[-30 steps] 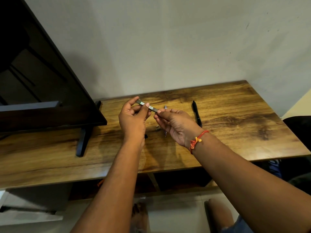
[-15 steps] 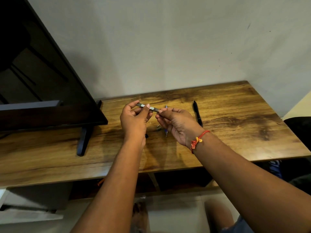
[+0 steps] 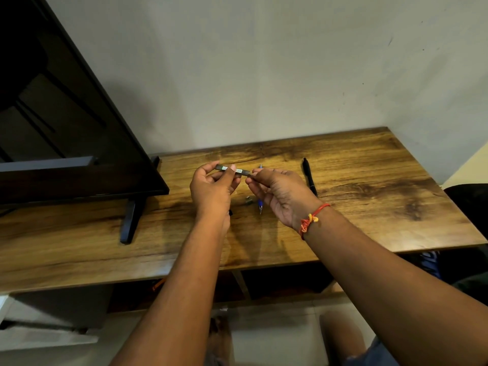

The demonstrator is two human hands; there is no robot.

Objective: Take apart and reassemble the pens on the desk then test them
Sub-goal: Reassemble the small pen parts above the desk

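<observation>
Above the middle of the wooden desk (image 3: 369,207) my left hand (image 3: 211,188) pinches a dark grey pen barrel (image 3: 239,170) with a pale label. My right hand (image 3: 280,191) pinches the barrel's right end with its fingertips. Under my hands on the desk lie a blue pen part (image 3: 260,204) with a metal tip and a small grey piece (image 3: 248,200). A whole black pen (image 3: 309,177) lies on the desk to the right of my right hand. A small dark bit (image 3: 230,212) shows beside my left wrist.
A large black TV (image 3: 66,128) on a black foot (image 3: 130,220) fills the left of the desk. A grey wall stands right behind the desk. A dark chair (image 3: 467,202) sits past the desk's right edge. My knees and the tiled floor show below.
Both hands with the barrel have sunk slightly toward the desk. The barrel now lies flatter. The grips look the same.
</observation>
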